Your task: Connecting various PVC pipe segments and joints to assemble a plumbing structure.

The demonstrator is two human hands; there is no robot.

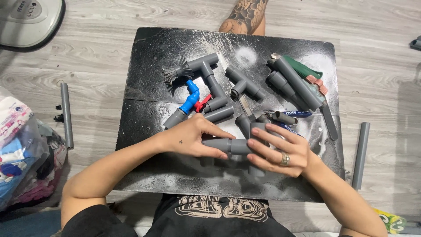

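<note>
Both hands grip a grey plastic pipe assembly (232, 146) near the black bench's (144, 66) front edge: left hand (193, 139) closed on its left end, right hand (280, 151) wrapped around the tee fitting.

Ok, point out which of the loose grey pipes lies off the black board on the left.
The thin grey pipe on the wooden floor left of the black board; the thicker one lies on the right.

My arms are bare to above the elbow. My left hand (193, 138) carries a small dark mark on its back. My right hand (280, 151) wears a silver ring (285, 159). My black shirt (219, 217) bears a pale printed design.
</note>
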